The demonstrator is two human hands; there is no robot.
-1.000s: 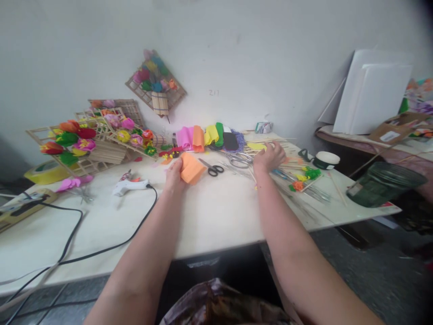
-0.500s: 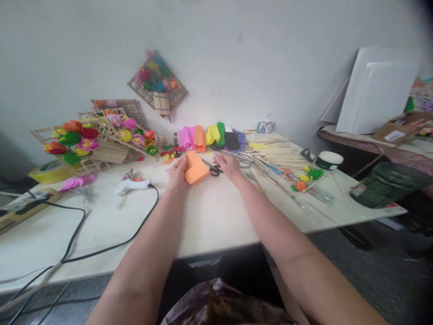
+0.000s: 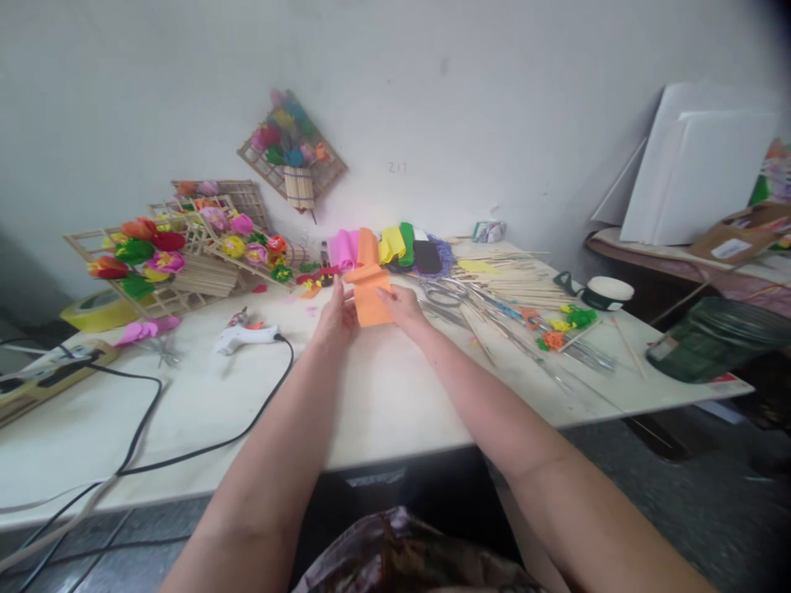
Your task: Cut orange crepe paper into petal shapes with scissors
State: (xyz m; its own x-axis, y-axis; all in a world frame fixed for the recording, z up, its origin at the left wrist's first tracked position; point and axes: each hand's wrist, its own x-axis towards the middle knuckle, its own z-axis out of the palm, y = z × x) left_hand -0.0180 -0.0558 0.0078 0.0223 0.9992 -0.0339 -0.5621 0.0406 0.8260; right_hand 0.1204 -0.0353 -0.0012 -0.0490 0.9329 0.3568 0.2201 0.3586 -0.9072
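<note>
Both of my hands hold a folded piece of orange crepe paper [image 3: 372, 298] above the white table [image 3: 383, 395]. My left hand [image 3: 337, 317] grips its left edge, fingers closed on it. My right hand [image 3: 401, 306] pinches its right edge. Just behind the paper lies a row of crepe paper rolls [image 3: 383, 245] in pink, orange, yellow, green and black. Metal scissors [image 3: 442, 292] lie to the right of my right hand.
A white glue gun [image 3: 244, 335] with a black cord [image 3: 203, 449] lies to the left. Wooden lattice frames with paper flowers [image 3: 161, 255] stand at the back left, beside a yellow tape roll [image 3: 95, 313]. Wooden sticks [image 3: 512, 284], a white tape roll [image 3: 609, 290] and a green pot [image 3: 710, 338] are on the right.
My right hand left the stick pile on the right, moved left past the black-handled scissors, and took hold of the orange paper. The paper is now stretched flatter between both hands.
</note>
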